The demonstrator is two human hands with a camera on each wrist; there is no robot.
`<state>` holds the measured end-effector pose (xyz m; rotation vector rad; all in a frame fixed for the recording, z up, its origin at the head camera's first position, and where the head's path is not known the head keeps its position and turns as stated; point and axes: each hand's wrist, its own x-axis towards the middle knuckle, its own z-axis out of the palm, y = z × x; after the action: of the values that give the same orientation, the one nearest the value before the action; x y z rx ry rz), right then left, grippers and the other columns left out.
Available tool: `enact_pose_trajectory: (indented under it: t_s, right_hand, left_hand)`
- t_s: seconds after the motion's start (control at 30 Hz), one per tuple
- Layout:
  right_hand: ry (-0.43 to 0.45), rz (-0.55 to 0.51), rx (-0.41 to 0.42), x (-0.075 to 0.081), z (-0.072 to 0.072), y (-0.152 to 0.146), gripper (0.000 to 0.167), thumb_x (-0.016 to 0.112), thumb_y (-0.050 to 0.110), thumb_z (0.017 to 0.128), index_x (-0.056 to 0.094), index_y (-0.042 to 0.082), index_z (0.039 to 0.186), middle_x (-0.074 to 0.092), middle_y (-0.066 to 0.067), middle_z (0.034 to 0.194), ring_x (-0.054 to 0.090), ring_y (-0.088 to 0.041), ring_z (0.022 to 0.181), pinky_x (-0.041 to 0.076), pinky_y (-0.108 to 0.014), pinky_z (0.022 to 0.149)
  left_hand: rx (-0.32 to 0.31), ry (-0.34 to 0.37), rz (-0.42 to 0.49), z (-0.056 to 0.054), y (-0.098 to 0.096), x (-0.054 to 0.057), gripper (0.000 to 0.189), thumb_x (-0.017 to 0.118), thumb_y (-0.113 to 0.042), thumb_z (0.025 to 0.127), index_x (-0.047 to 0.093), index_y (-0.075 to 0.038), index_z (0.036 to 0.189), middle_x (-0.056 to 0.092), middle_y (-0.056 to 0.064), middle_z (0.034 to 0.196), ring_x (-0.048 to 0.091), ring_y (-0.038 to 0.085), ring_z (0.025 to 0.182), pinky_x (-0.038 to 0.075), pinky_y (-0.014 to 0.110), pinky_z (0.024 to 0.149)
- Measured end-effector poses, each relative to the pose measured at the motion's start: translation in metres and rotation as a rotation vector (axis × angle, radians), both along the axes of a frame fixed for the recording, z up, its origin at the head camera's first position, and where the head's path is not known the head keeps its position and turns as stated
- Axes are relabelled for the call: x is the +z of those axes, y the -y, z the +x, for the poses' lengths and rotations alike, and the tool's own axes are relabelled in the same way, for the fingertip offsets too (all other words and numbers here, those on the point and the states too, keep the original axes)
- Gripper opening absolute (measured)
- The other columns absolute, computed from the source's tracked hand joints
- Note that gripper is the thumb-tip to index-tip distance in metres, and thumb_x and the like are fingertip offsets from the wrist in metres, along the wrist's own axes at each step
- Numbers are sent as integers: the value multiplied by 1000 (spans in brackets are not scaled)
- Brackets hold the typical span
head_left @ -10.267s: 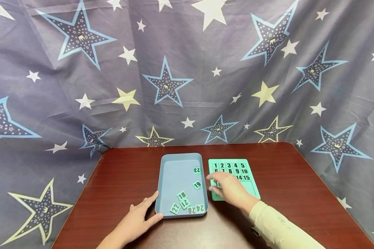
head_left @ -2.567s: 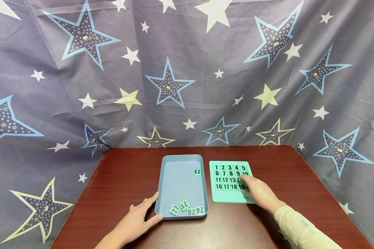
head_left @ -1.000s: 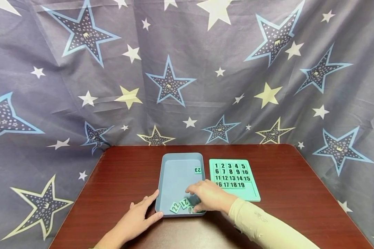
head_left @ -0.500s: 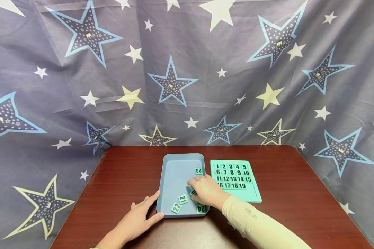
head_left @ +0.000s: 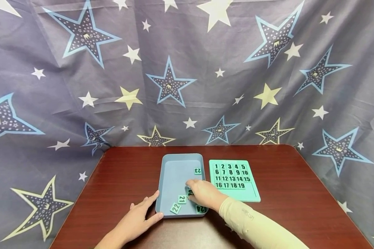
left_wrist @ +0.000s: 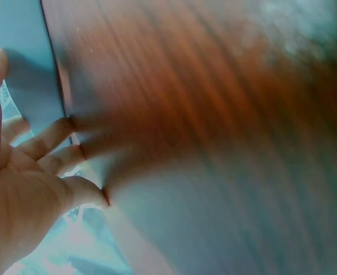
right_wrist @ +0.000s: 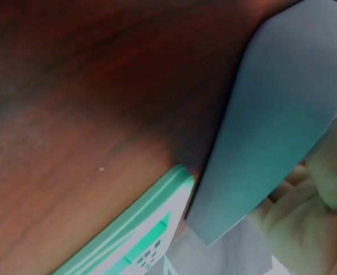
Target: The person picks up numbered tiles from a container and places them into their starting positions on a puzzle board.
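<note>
In the head view my right hand (head_left: pixel 205 193) reaches over the right side of the blue tray (head_left: pixel 174 173), with thumb and fingers around the number tile 20 (head_left: pixel 189 193), partly covered by them. Close by lie tile 21 (head_left: pixel 182 199), tile 22 (head_left: pixel 175 208) and tile 24 (head_left: pixel 201 209). Tile 23 (head_left: pixel 197 171) is farther back. My left hand (head_left: pixel 137 218) rests its spread, mostly straight fingers against the tray's left front corner. To the right of the tray lies a green number board (head_left: pixel 237 196), its tiles in rows from 1 to 19.
Both tray and board lie on a dark red wooden table (head_left: pixel 131 173). A grey star-patterned curtain (head_left: pixel 187 69) hangs behind it. The tray's outer wall (right_wrist: pixel 271 109) and the board's edge (right_wrist: pixel 122 229) nearly meet in the right wrist view.
My right hand has moved from the board into the tray. Tile 20 has shifted away from the front wall, between my fingers. Tile 21 has turned. Earlier, tiles 18 and 19 went onto the board.
</note>
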<state>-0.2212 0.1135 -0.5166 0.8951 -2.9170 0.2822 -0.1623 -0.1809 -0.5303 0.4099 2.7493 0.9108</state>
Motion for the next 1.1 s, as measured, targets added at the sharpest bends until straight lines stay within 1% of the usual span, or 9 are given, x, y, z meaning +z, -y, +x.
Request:
enact_pose_trajectory:
  t_s: [0.1, 0.17, 0.27, 0.37, 0.43, 0.53, 0.73, 0.93, 1.1]
  right_hand:
    - [-56, 18, -15, -1, 1, 1, 32, 83, 30, 94, 67, 8, 111, 74, -4, 95, 74, -21, 86, 62, -36, 74]
    - [-57, 25, -17, 0, 3, 0, 32, 82, 32, 95, 67, 9, 109, 73, -3, 94, 74, -21, 85, 62, -36, 73]
    - [-34, 44, 28, 5, 3, -2, 33, 84, 29, 93, 70, 10, 116, 76, -2, 105, 76, -20, 96, 63, -35, 82]
    - [-22, 58, 101, 9, 1, -5, 40, 86, 20, 90, 71, 12, 127, 77, -1, 118, 76, -19, 108, 63, -35, 94]
    - [-22, 61, 125, 9, 0, -6, 43, 86, 15, 88, 71, 13, 128, 77, 0, 120, 76, -19, 110, 62, -35, 96]
    - [-17, 57, 117, 6, -1, -6, 43, 86, 13, 87, 72, 13, 128, 79, -1, 120, 77, -20, 109, 63, -35, 95]
    - [-41, 63, 85, -1, -2, -6, 43, 87, 22, 90, 72, 14, 130, 80, -1, 120, 77, -20, 108, 62, -36, 96]
    - [-49, -46, 105, 5, 0, -11, 48, 87, 20, 90, 68, 9, 132, 79, -3, 109, 76, -21, 99, 62, -38, 91]
    - [-70, -142, 94, 23, 4, -30, 58, 87, 17, 89, 62, 7, 141, 79, -2, 109, 74, -20, 97, 63, -37, 88]
  left_hand:
    - [-4, -6, 0, 1, 0, 0, 85, 69, -64, 97, 37, -30, 168, 52, 11, 164, 43, 46, 155, 18, 87, 117]
    - [-8, -7, 3, 1, -1, 0, 85, 69, -64, 97, 37, -29, 168, 52, 11, 164, 43, 47, 155, 18, 87, 117]
    - [-8, -11, 8, 0, -2, -1, 86, 69, -65, 97, 38, -28, 168, 52, 12, 164, 43, 47, 155, 18, 87, 117]
    - [-4, -19, 0, 0, -1, -2, 86, 68, -66, 97, 38, -29, 168, 52, 12, 164, 43, 46, 155, 18, 87, 117]
    - [-1, -22, -5, -1, 0, -3, 87, 68, -67, 97, 37, -29, 168, 53, 12, 164, 44, 46, 155, 19, 87, 116]
    - [0, -16, -7, -1, 0, -3, 87, 68, -67, 96, 37, -29, 168, 52, 11, 164, 44, 46, 155, 19, 87, 116]
    - [3, -7, -5, -1, 0, -2, 85, 69, -65, 97, 37, -29, 168, 53, 12, 164, 43, 46, 155, 18, 87, 116]
    - [5, -12, -2, 0, 0, -1, 85, 69, -65, 97, 38, -29, 168, 54, 11, 163, 44, 47, 154, 19, 88, 116]
    - [3, -12, 1, 0, 0, -2, 86, 68, -66, 97, 37, -30, 168, 53, 10, 163, 43, 46, 155, 18, 88, 116]
